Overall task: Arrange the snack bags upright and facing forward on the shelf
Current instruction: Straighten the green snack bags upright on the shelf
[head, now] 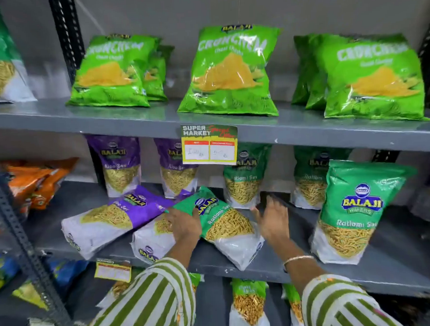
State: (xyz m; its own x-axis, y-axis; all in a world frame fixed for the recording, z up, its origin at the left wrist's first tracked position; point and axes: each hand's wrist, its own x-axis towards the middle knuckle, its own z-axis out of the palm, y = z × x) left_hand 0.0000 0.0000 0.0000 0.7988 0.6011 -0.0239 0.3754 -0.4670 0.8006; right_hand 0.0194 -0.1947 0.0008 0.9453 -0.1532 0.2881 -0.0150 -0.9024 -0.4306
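Observation:
On the middle shelf (276, 264) a green Ratlami Sev bag (227, 224) lies flat and askew, overlapping a purple Aloo Sev bag (150, 238) that also lies down. Another purple Aloo Sev bag (105, 221) lies flat to the left. My left hand (185, 225) rests on the left edge of the green bag, fingers curled over it. My right hand (271, 218) hovers open just right of that bag, fingers spread, holding nothing. A green Ratlami Sev bag (353, 213) stands upright at the right front. Behind stand two purple bags (120, 165) and two green ones (244, 181).
The top shelf carries upright green Crunchem bags (229, 72). A price tag (209, 144) hangs from its front edge. Orange bags (38, 182) lie on the neighbouring shelf at left. A perforated metal post (18, 235) stands at the left. More sev bags (249, 305) stand on the shelf below.

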